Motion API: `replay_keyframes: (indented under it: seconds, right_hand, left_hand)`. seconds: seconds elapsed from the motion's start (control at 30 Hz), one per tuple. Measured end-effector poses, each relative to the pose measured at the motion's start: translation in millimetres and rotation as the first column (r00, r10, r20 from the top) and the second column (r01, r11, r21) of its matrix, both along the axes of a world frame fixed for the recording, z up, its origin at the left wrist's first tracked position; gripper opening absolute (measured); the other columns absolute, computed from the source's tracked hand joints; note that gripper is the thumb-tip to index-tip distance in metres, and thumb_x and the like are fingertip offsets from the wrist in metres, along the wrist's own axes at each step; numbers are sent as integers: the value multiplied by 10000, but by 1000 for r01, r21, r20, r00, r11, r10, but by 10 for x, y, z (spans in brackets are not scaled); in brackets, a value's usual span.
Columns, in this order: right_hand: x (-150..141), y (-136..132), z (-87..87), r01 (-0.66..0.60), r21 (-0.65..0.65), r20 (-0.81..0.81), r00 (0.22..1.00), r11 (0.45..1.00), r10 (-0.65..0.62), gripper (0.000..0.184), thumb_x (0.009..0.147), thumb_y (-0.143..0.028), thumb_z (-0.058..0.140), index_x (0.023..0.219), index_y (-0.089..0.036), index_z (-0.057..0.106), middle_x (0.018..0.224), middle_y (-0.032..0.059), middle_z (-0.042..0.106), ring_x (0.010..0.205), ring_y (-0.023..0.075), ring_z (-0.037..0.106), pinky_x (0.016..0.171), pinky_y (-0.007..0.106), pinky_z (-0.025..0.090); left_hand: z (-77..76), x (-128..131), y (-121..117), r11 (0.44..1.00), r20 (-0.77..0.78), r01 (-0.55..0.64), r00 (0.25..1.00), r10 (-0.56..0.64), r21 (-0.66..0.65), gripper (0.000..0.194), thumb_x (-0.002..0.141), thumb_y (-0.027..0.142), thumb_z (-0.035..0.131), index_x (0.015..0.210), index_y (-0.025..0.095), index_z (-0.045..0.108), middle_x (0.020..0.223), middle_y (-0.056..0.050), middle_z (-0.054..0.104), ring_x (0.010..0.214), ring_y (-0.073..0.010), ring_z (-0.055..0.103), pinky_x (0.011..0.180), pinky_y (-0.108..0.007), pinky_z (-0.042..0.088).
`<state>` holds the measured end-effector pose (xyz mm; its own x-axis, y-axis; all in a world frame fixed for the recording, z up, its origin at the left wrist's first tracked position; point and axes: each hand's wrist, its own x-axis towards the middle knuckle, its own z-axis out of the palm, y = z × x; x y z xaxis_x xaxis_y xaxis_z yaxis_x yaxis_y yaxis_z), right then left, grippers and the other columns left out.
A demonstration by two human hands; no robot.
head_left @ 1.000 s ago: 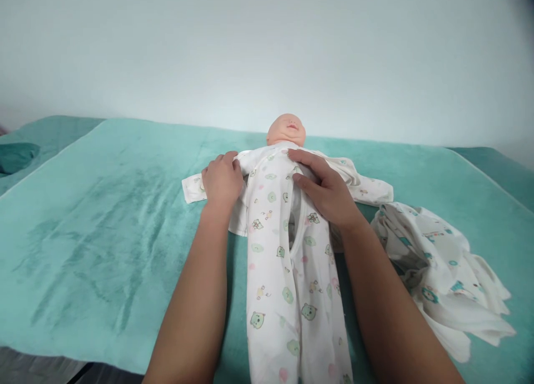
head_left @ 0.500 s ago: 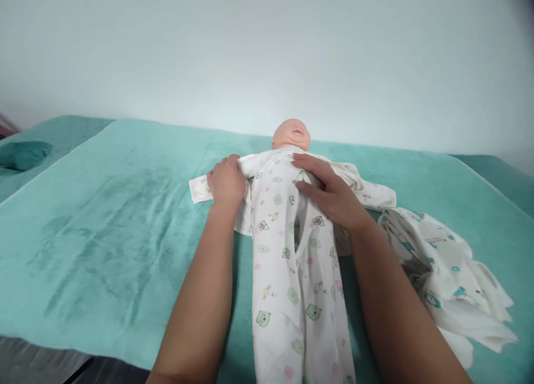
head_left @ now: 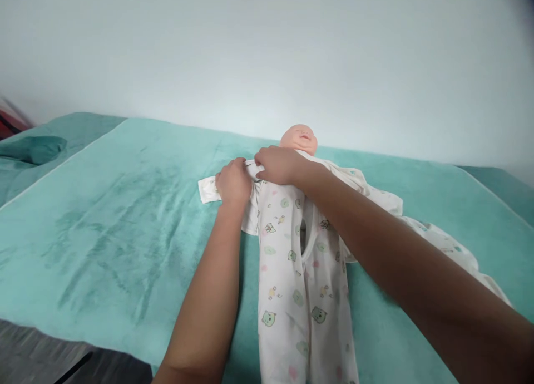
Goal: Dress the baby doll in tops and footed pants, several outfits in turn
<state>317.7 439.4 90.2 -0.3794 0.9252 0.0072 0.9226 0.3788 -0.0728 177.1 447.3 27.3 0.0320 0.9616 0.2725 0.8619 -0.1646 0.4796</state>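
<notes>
A baby doll (head_left: 298,139) lies on its back, its head toward the wall. A white printed baby romper (head_left: 283,261) with an open slit at the crotch covers its front, over a white sleeved top (head_left: 208,190). My left hand (head_left: 234,182) is closed around the doll's arm and the cloth at the shoulder on the left side, with the cuff showing beyond it. Close beside it, my right hand (head_left: 277,164) has its fingers bent over the romper's upper edge and shoulder part. Its fingertips press on the white cloth there. The hand hides most of the chest.
The doll lies on a turquoise cover (head_left: 125,234) spread over a bed-like surface against a pale wall (head_left: 250,50). A crumpled white printed cloth (head_left: 446,242) lies at the right, partly behind my right forearm. Grey floor (head_left: 33,356) shows at the lower left.
My right hand has moved left across the doll's chest, from the right side to the shoulder beside my left hand. My left hand stays at the arm. The view has shifted slightly.
</notes>
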Motion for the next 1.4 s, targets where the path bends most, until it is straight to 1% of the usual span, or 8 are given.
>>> replay_keyframes:
  seconds: [0.27,0.43,0.53,0.9,1.03,1.13,1.27,1.4]
  right_hand:
    - [-178,126,1,62,-152,162,986,986,-37,413,919,-372,547,1287,-186,575,974,113,718,810,259,654,637,320,403]
    - [-65,90,77,33,-80,190,982,996,-17,380,957,-418,520,1282,-245,612,1064,100,703,938,270,645,669,316,393]
    - [60,23,158,127,-12,200,972,992,-122,321,961,-420,531,1208,-262,660,1100,99,688,972,273,633,715,329,401]
    - [469,-218,327,334,69,-45,942,940,-332,307,900,-376,562,1142,-275,722,1070,66,690,895,259,607,726,360,433]
    - [386,-214,234,331,91,-99,941,939,-322,360,908,-396,544,1206,-261,694,1141,81,684,955,278,612,780,386,458]
    - [288,-169,116,287,98,-119,954,953,-275,359,896,-394,566,1207,-256,681,1167,84,689,977,280,619,799,392,475]
    - [278,-146,62,249,67,-193,953,966,-232,382,879,-331,570,1237,-243,673,1235,77,690,1068,297,620,869,426,493]
    - [469,-288,32,328,103,-437,863,939,-253,349,886,-267,503,1162,-237,715,1233,54,703,1120,292,622,969,468,477]
  left_hand:
    - [-8,5,7,1000,-9,14,1000,-14,14,368,929,197,387,1123,264,693,1132,-83,748,1066,-304,669,888,-414,451]
    - [-6,-8,-5,1000,76,-7,997,5,26,408,943,198,370,1217,267,664,1218,-59,728,1123,-275,655,906,-382,453]
    - [20,-21,-17,1000,130,-28,991,26,10,413,940,188,365,1218,275,657,1205,-49,732,1123,-265,653,896,-370,459]
    - [-9,-83,1,994,198,-48,978,67,-99,367,871,135,402,1096,265,661,1042,-65,742,992,-277,676,818,-386,502]
    - [13,-52,-12,999,175,-41,984,36,27,592,808,76,458,1376,235,512,1351,-114,621,1231,-280,582,1000,-424,484]
    - [57,-3,-56,984,15,-6,1000,3,177,726,810,75,491,1505,255,385,1540,-115,449,1442,-311,370,1183,-553,294]
    - [36,9,-68,983,-110,153,984,-142,97,582,863,117,473,1395,345,532,1374,-58,604,1335,-303,482,1212,-643,172]
    - [-37,-26,-17,995,-72,4,997,3,96,492,867,110,419,1254,322,636,1252,-73,654,1211,-318,559,1174,-689,210]
